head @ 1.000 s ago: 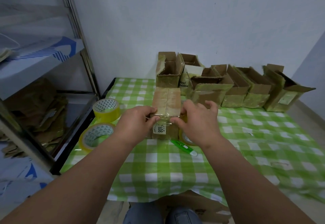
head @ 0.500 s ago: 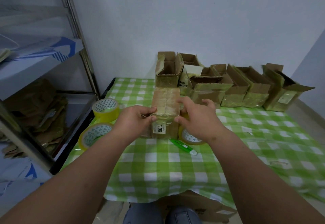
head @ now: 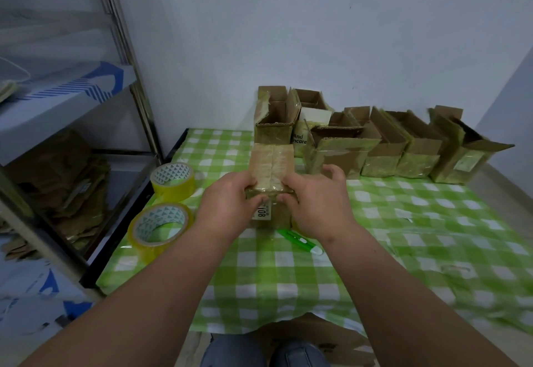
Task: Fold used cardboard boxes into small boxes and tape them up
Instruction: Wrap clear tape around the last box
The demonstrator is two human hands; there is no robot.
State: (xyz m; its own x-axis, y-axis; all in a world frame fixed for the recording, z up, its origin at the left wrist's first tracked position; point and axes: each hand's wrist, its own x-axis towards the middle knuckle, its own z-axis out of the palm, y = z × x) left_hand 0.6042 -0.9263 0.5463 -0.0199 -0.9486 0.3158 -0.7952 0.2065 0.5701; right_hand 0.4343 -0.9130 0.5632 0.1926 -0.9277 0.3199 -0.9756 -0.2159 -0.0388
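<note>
Item: small box, standing on the worktop before me; my left hand and right hand pinch its near top edge from either side — I judge to press tape over the seam; tape rolls and cutter near; finished boxes ranked behind.

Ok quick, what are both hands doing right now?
Left hand: fingers holding the small cardboard box.
Right hand: holding the same box's other side.
</note>
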